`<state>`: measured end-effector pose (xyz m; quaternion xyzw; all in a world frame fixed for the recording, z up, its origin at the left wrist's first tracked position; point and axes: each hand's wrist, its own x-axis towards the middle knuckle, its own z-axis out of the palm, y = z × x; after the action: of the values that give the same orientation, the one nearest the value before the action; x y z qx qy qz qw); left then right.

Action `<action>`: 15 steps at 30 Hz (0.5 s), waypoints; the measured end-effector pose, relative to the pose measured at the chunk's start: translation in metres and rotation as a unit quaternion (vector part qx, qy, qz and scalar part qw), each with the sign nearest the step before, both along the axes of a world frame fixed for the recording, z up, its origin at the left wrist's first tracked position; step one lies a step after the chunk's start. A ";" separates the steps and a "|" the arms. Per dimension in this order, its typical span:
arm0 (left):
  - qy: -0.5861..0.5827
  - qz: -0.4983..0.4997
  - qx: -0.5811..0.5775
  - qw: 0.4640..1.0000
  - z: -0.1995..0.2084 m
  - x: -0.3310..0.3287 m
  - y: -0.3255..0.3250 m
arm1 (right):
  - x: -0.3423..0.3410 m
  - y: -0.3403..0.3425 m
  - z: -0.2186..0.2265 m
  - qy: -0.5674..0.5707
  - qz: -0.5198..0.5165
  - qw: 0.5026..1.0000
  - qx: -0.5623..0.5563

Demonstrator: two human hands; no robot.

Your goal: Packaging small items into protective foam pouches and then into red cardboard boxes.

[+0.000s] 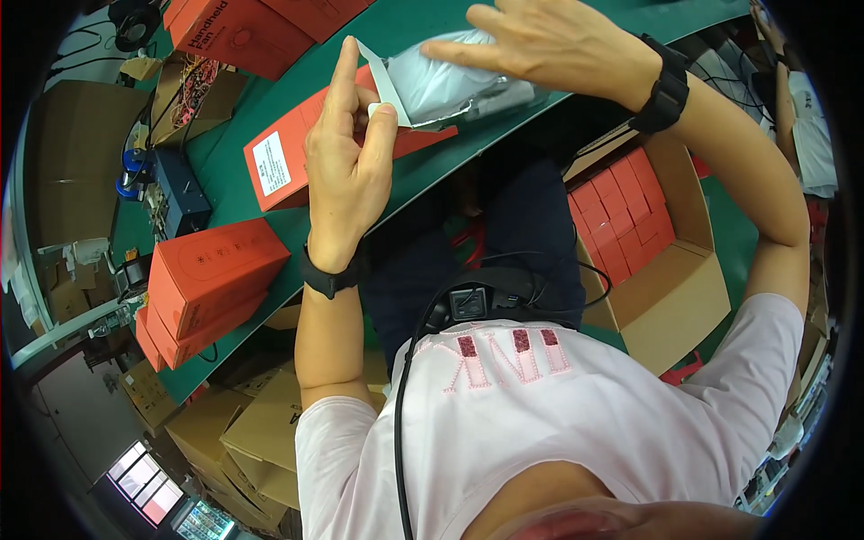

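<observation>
My left hand (346, 171) grips an upright white cardboard flap (385, 85) at the end of an orange-red carton (292, 135), thumb on one side and fingers on the other. The carton lies on the green table (216, 148) with a white label on its side. A pale item in a clear plastic bag (445, 76) sits against the flap; how far it is inside the carton I cannot tell. Over the bag my right hand (540, 40) reaches with its fingers apart, the index finger stretched out and seemingly touching the plastic.
More orange-red cartons (211, 279) stand at the table's left, others (252, 31) at the far side. Beside my legs an open brown box (670, 306) holds several small red boxes (621, 211). A dark blue device (183, 193) and a box of wires (193, 94) lie left.
</observation>
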<state>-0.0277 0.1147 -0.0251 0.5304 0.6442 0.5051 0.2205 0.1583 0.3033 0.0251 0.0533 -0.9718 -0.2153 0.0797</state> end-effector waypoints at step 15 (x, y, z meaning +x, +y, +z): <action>0.021 -0.015 0.015 1.000 -0.007 0.002 -0.007 | 0.016 -0.042 -0.064 0.106 -0.103 0.935 -0.323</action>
<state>-0.0257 0.1075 -0.0326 0.5534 0.6329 0.5005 0.2064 0.1747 0.2618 -0.0391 -0.0985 -0.9750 0.0987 0.1732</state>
